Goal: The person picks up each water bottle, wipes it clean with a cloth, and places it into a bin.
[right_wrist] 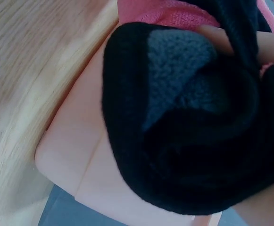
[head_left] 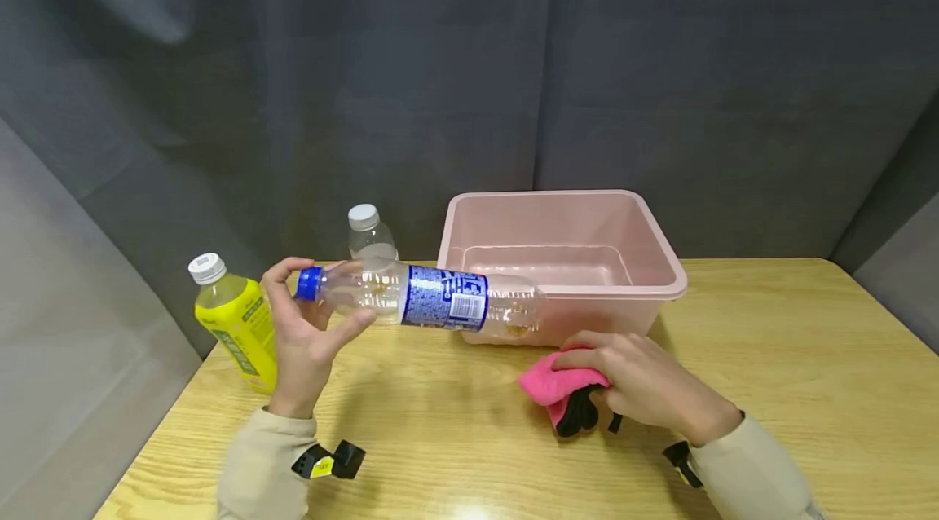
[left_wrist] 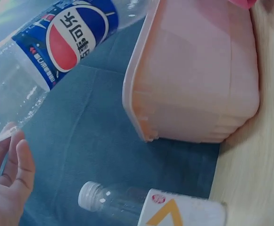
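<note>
My left hand (head_left: 304, 341) holds a clear plastic Pepsi bottle (head_left: 443, 297) near its blue cap, thumb below and fingers behind. The bottle lies nearly level in the air, its base in front of the pink bin's near left corner. In the left wrist view its red, white and blue label (left_wrist: 68, 40) faces the camera. My right hand (head_left: 638, 377) grips a bunched pink and black cloth (head_left: 561, 381) just in front of the bin. Up close in the right wrist view, the cloth's black fleecy folds (right_wrist: 174, 117) hide most of the fingers.
A pink plastic bin (head_left: 561, 198) stands at the back middle of the wooden table (head_left: 778, 357). A bottle of yellow liquid (head_left: 245, 332) stands at the left, beside my left hand. Behind the held bottle is a clear white-capped bottle (head_left: 370, 231). A dark curtain (head_left: 469, 80) hangs behind the table.
</note>
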`<state>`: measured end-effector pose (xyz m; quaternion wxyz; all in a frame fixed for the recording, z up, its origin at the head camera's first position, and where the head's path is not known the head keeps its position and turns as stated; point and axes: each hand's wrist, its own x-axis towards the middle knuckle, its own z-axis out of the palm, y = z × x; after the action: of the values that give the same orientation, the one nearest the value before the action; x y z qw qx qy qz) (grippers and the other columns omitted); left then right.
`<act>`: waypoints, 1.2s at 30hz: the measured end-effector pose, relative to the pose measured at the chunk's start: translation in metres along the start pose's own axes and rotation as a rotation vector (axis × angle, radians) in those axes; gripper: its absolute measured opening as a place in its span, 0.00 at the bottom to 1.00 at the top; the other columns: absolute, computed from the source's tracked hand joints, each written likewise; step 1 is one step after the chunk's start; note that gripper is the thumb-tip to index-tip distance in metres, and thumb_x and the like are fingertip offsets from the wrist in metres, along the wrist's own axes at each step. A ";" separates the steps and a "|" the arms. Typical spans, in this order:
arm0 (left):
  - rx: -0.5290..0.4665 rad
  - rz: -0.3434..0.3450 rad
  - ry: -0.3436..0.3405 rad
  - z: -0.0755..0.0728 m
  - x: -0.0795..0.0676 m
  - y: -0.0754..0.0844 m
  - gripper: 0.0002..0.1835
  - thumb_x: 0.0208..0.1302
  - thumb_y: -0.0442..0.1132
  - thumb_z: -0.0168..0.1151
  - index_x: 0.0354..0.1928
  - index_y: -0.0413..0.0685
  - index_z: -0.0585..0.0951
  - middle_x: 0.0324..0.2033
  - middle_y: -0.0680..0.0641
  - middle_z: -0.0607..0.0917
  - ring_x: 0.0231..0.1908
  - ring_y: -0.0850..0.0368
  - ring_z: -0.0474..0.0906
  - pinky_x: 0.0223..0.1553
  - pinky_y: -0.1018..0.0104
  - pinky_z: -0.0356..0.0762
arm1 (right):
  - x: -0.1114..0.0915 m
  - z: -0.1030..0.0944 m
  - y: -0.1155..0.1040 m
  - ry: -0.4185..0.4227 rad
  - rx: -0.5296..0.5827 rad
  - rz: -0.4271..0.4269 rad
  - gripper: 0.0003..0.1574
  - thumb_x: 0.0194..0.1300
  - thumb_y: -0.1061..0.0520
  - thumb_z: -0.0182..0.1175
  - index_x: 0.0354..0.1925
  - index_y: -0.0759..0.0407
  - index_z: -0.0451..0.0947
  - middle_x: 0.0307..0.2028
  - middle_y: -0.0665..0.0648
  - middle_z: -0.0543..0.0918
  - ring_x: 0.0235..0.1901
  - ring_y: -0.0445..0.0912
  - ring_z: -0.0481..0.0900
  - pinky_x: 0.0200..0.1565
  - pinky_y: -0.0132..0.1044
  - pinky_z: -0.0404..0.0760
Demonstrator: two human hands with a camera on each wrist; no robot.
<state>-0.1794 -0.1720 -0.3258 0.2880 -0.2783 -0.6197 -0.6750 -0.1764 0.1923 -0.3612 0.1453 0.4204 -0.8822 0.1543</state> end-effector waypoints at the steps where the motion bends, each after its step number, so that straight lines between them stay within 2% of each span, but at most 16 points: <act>1: -0.010 -0.007 0.006 0.002 0.000 -0.001 0.35 0.58 0.25 0.72 0.60 0.45 0.61 0.53 0.44 0.77 0.56 0.53 0.79 0.58 0.68 0.77 | -0.001 0.001 0.000 0.000 0.004 -0.001 0.39 0.37 0.79 0.65 0.48 0.51 0.88 0.45 0.49 0.84 0.39 0.47 0.84 0.39 0.44 0.84; 6: 0.013 -0.050 0.038 0.012 0.003 -0.009 0.33 0.55 0.24 0.74 0.55 0.43 0.63 0.53 0.44 0.78 0.56 0.53 0.78 0.56 0.67 0.79 | -0.001 0.005 -0.001 0.010 0.014 -0.011 0.40 0.35 0.79 0.64 0.48 0.51 0.88 0.45 0.49 0.84 0.39 0.47 0.84 0.38 0.43 0.85; 12: 0.062 -0.098 0.066 0.026 0.021 -0.019 0.34 0.48 0.18 0.74 0.51 0.43 0.64 0.50 0.45 0.75 0.50 0.53 0.79 0.56 0.65 0.79 | 0.002 0.005 -0.001 0.020 0.010 -0.011 0.39 0.36 0.79 0.64 0.47 0.51 0.88 0.44 0.49 0.84 0.39 0.46 0.83 0.40 0.44 0.85; 16: 0.159 -0.137 0.061 0.035 0.033 -0.025 0.34 0.47 0.19 0.76 0.49 0.42 0.65 0.48 0.44 0.75 0.48 0.54 0.82 0.53 0.67 0.80 | 0.004 0.005 -0.001 0.017 0.011 -0.011 0.38 0.37 0.79 0.64 0.47 0.51 0.88 0.45 0.49 0.84 0.40 0.47 0.83 0.41 0.45 0.85; 20: 0.303 -0.179 0.058 0.043 0.046 -0.032 0.34 0.48 0.27 0.81 0.49 0.40 0.66 0.47 0.42 0.75 0.49 0.53 0.80 0.52 0.66 0.78 | 0.004 0.004 -0.002 0.012 0.010 -0.007 0.38 0.37 0.79 0.65 0.47 0.52 0.88 0.45 0.50 0.84 0.40 0.48 0.84 0.41 0.46 0.85; 26: 0.408 -0.255 0.015 0.056 0.066 -0.039 0.33 0.50 0.37 0.83 0.48 0.41 0.66 0.46 0.41 0.81 0.47 0.49 0.84 0.48 0.57 0.84 | 0.003 0.003 -0.002 0.009 0.005 0.004 0.37 0.38 0.78 0.66 0.47 0.52 0.88 0.45 0.50 0.84 0.41 0.48 0.84 0.41 0.46 0.85; 29: 0.456 -0.272 -0.011 0.060 0.078 -0.042 0.34 0.49 0.40 0.84 0.48 0.42 0.67 0.45 0.42 0.82 0.44 0.49 0.83 0.45 0.55 0.84 | 0.002 0.003 -0.002 0.008 0.005 0.007 0.36 0.39 0.78 0.66 0.47 0.52 0.88 0.45 0.50 0.84 0.41 0.48 0.84 0.41 0.46 0.85; 31: 0.518 -0.269 -0.030 0.063 0.087 -0.045 0.35 0.48 0.43 0.84 0.48 0.43 0.67 0.43 0.43 0.81 0.42 0.50 0.81 0.43 0.57 0.82 | 0.001 0.003 -0.002 0.005 0.007 0.009 0.36 0.40 0.78 0.66 0.47 0.52 0.88 0.45 0.50 0.84 0.41 0.48 0.83 0.42 0.46 0.85; 36: 0.650 -0.232 -0.105 0.066 0.110 -0.052 0.35 0.47 0.43 0.85 0.46 0.41 0.68 0.40 0.42 0.77 0.40 0.48 0.75 0.41 0.58 0.77 | 0.000 0.004 -0.001 -0.001 0.007 0.017 0.36 0.40 0.78 0.65 0.47 0.51 0.88 0.45 0.49 0.84 0.41 0.47 0.83 0.43 0.46 0.85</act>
<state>-0.2906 -0.1071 -0.2752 0.2506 -0.1342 -0.8438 -0.4552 -0.1756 0.1905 -0.3645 0.1418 0.4133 -0.8854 0.1583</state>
